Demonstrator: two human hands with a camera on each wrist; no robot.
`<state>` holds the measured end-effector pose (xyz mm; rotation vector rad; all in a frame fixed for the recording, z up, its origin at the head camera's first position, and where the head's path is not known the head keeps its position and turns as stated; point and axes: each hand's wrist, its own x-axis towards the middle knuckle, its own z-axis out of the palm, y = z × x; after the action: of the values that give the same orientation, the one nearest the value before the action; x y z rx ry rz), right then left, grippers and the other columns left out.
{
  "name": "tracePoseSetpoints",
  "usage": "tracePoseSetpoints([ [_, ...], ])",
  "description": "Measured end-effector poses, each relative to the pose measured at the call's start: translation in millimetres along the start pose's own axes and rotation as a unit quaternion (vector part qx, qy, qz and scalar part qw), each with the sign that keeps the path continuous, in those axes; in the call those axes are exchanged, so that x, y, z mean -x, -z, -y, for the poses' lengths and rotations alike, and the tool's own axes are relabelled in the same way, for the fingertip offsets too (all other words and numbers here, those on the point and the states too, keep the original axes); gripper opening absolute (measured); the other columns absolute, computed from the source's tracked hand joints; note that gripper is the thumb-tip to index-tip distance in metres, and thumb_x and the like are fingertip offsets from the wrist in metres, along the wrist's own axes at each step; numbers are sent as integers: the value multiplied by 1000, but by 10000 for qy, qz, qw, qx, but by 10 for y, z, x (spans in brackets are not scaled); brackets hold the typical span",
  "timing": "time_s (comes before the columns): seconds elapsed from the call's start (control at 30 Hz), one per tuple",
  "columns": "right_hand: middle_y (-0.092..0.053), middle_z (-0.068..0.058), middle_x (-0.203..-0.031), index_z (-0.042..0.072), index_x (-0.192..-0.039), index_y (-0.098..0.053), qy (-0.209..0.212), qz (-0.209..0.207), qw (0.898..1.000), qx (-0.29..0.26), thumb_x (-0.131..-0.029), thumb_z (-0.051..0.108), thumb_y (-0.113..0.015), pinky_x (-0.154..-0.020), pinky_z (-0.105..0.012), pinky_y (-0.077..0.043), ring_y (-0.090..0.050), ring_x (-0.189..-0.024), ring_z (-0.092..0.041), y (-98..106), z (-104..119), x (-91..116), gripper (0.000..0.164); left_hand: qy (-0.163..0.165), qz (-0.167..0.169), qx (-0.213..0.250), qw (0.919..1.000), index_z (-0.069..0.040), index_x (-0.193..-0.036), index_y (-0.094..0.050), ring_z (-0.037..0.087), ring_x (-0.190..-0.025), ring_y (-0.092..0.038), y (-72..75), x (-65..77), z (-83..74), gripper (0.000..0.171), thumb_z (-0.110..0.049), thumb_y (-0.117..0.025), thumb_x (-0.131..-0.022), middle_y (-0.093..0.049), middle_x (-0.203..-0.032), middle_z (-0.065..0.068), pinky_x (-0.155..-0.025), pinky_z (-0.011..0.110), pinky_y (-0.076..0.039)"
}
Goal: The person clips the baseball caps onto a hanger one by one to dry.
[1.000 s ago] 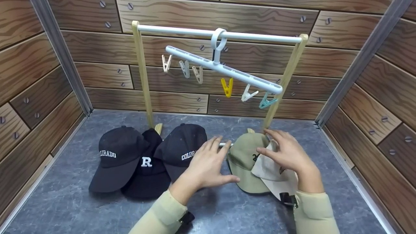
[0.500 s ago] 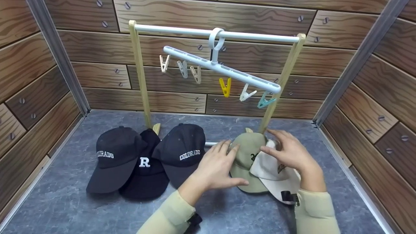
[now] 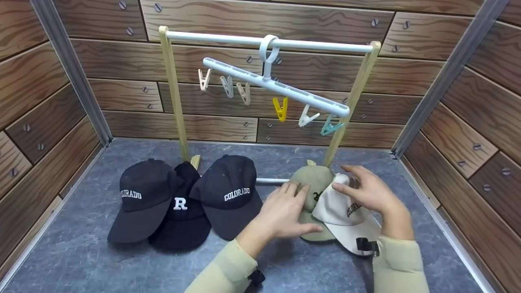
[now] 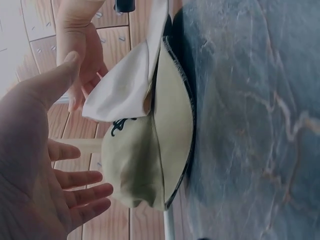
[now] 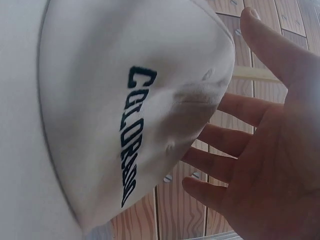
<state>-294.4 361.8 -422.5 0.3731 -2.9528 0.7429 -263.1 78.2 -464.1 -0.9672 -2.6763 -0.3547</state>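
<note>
A white baseball cap (image 3: 340, 203) with dark COLORADO lettering overlaps an olive green cap (image 3: 311, 179) on the right of the table. My left hand (image 3: 285, 211) hovers over the olive cap's left side, fingers spread and thumb out toward its brim. In the left wrist view the fingertips (image 4: 102, 190) reach the olive crown, with nothing in the grasp. My right hand (image 3: 372, 191) is at the white cap's crown, thumb in front and fingers behind, loosely bent. The right wrist view shows those fingers (image 5: 225, 140) partly hidden behind the white crown (image 5: 150, 100).
Three dark caps lie at the left: a COLORADO cap (image 3: 148, 195), an R cap (image 3: 181, 219) and another COLORADO cap (image 3: 232, 195). Behind stands a rack with a white top bar (image 3: 215, 38). From it hangs a tilted clip hanger (image 3: 281, 87) with several clothespins (image 3: 281, 109).
My left hand has moved right, from beside the dark COLORADO cap to over the olive cap. The right hand has shifted slightly right at the white cap. The caps stay in place.
</note>
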Motion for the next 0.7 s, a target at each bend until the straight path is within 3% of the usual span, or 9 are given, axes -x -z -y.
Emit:
tracePoseSetpoints([
  [0.23, -47, -18, -153, 11, -154, -45, -5, 47, 9998, -205, -91, 68, -62, -110, -69, -30, -41, -140, -45, 14, -73, 13, 86, -40, -157, 108, 9998, -9, -155, -41, 26, -130, -50, -66, -54, -74, 111, -89, -54, -78, -52, -142, 10, -100, 42, -50],
  [0.47, -47, -17, -154, 10, -153, -45, 54, 82, 9985, -546, -93, 60, -66, -112, -67, -29, -40, -141, -45, 17, -155, 36, 81, -123, -112, 49, 9999, -11, -153, -44, 26, -128, -53, -135, -119, -136, 104, -86, -53, -82, -53, -142, 8, -100, 39, -51],
  [0.7, -49, -17, -152, 8, -152, -47, 211, 51, 9983, -548, -97, 38, -67, -113, -65, -30, -41, -141, -44, 5, -200, 14, 65, -79, -313, -45, 9995, -12, -146, -51, 22, -121, -56, -184, -158, -156, 93, -82, -53, -86, -56, -133, 4, -94, 36, -54],
])
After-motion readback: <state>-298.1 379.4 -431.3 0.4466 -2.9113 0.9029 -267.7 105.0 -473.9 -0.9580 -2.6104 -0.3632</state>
